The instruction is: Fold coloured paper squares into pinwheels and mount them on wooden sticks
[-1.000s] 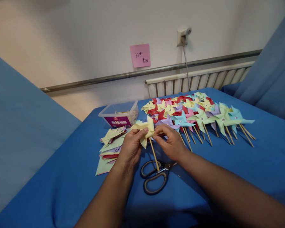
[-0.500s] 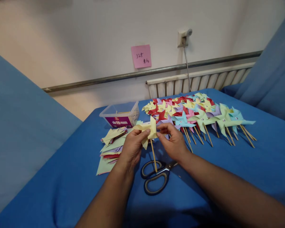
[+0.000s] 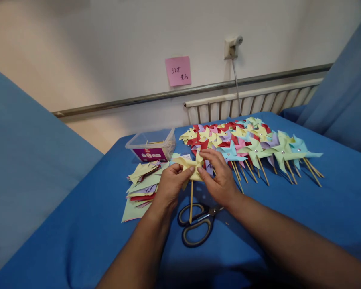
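Note:
Between my two hands is a yellow paper pinwheel (image 3: 193, 168) on a thin wooden stick (image 3: 191, 202) that points down toward me. My left hand (image 3: 172, 185) pinches its left side, with the thumb over the front near the middle. On the other side my right hand (image 3: 219, 176) grips a blade, thumb at the front and fingers behind its upper edge. Both thumbs cover part of the pinwheel's centre. Below the stick's end lie dark-handled scissors (image 3: 197, 235), their blades partly hidden by my right forearm.
Many finished-looking coloured pinwheels (image 3: 257, 150) cover the back right of the blue cloth (image 3: 87, 224). At left are stacked paper sheets (image 3: 141, 188) and a clear plastic box (image 3: 150, 146) with sticks inside. A radiator (image 3: 252, 102) and pipe line the wall behind.
The yellow pinwheel has turned to show more of its front, and its stick hangs straighter. My right fingers have closed on its right blade, and my left thumb has shifted toward the centre.

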`<state>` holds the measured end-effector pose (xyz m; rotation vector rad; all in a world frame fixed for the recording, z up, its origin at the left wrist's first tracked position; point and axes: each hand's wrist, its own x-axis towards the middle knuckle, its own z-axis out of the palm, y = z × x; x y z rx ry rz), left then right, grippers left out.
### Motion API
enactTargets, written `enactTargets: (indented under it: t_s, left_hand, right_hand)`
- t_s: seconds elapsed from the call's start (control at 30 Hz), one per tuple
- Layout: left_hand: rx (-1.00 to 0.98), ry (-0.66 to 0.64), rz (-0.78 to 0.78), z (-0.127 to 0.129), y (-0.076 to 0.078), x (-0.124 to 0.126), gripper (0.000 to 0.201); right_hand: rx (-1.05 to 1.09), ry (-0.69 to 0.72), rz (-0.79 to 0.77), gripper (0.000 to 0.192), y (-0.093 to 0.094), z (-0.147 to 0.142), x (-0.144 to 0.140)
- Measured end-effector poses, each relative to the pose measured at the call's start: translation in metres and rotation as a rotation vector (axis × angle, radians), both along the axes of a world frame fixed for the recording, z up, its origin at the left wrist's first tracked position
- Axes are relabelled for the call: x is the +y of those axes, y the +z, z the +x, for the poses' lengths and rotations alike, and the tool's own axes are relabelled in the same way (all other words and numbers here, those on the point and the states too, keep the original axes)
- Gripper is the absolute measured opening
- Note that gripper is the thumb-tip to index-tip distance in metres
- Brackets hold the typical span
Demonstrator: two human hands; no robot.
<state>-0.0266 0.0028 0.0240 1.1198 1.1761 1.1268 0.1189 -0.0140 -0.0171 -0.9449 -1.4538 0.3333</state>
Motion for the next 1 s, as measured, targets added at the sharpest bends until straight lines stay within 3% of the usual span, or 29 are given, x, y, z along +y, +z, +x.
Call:
enactTargets:
  t_s: [0.07,0.17,0.3,0.4,0.7,0.87,1.0]
  left_hand:
    - [-0.021,0.009,-0.016,0.000,0.000,0.000,0.039]
    - [-0.039,-0.008,-0.034,0.001,-0.002,0.001,0.039]
    - [-0.005,-0.053,-0.045,0.002,-0.008,0.000,0.038]
    - [-0.054,-0.086,-0.082,0.003,-0.010,0.000,0.036]
    - [-0.384,-0.284,-0.206,-0.004,0.002,0.001,0.022]
    - [-0.305,-0.375,-0.174,-0.006,0.000,0.001,0.027]
    - [-0.258,-0.358,-0.159,-0.006,0.000,0.000,0.030]
  right_hand:
    - [0.203,0.066,-0.196,0.041,-0.001,-0.003,0.002]
    - [0.526,0.295,-0.537,0.044,-0.001,-0.007,0.005]
    - [0.828,0.535,-0.714,0.044,0.005,-0.007,0.004]
    - [0.894,0.592,-0.760,0.041,0.007,-0.005,0.003]
    - [0.898,0.515,-0.698,0.040,0.004,-0.001,0.010]
    - [0.936,0.534,-0.711,0.040,0.011,0.000,0.007]
    - [0.937,0.522,-0.710,0.041,0.012,-0.001,0.006]
